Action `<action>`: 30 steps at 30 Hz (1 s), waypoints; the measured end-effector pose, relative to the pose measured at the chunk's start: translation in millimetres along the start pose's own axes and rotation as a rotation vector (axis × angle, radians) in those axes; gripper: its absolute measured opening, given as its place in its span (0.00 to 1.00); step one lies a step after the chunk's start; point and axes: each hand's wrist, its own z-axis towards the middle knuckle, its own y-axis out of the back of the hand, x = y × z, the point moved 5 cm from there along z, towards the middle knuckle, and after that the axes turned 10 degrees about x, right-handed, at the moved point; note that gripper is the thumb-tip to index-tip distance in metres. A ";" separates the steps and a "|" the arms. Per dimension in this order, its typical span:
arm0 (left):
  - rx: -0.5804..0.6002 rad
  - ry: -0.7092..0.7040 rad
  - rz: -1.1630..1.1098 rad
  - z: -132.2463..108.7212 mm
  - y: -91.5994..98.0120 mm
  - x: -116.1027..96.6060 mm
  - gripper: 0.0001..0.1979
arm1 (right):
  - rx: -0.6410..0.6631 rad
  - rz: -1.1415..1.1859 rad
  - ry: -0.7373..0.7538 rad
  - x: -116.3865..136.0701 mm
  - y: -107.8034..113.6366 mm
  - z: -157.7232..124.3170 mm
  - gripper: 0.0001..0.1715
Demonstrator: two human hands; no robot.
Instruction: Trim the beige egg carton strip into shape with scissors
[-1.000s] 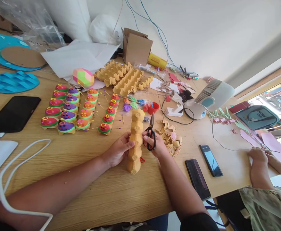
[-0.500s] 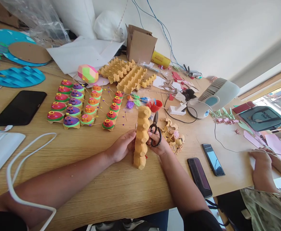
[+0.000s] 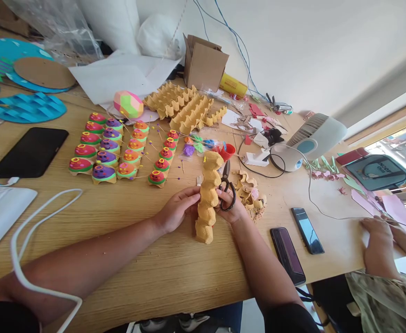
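A yellow egg-carton strip (image 3: pixel 209 199) with several bumps stands lengthwise between my hands, its top leaning slightly right. My left hand (image 3: pixel 180 208) grips its left edge, thumb on the front. My right hand (image 3: pixel 230 206) holds its right edge and also has black-handled scissors (image 3: pixel 226 185) hooked on the fingers, blades pointing up. Just right of that hand lie cut carton scraps (image 3: pixel 251 192). A red cup (image 3: pixel 227 151) is behind the strip. To the left, painted carton strips with smiling faces (image 3: pixel 105 152) stand in rows, pins scattered among them.
Uncut egg cartons (image 3: pixel 185 106) and a cardboard box (image 3: pixel 204 62) are at the back. On the right are a fan (image 3: pixel 314 134), two phones (image 3: pixel 308 230) and another person's hands (image 3: pixel 379 231). A black tablet (image 3: pixel 31 152) and white cable (image 3: pixel 18 273) lie left.
The strip in my hands has turned a little, its top tipping to the right. The scissors have shifted slightly right with my right hand.
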 end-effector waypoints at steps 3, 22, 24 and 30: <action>-0.001 -0.028 0.035 0.1 -1.1 -2.0 0.19 | 0.008 -0.002 -0.008 -1.2 1.1 0.0 0.25; -0.102 -0.040 0.084 -1.5 7.2 -0.2 0.15 | 0.021 -0.019 -0.003 -1.0 -0.2 -2.9 0.24; -0.117 -0.084 0.186 -2.4 8.6 -3.9 0.14 | 0.016 -0.007 -0.012 -1.5 0.8 -2.6 0.24; -0.136 -0.128 0.329 -3.4 6.9 -11.8 0.15 | -0.009 0.039 -0.032 -1.8 1.4 -1.3 0.23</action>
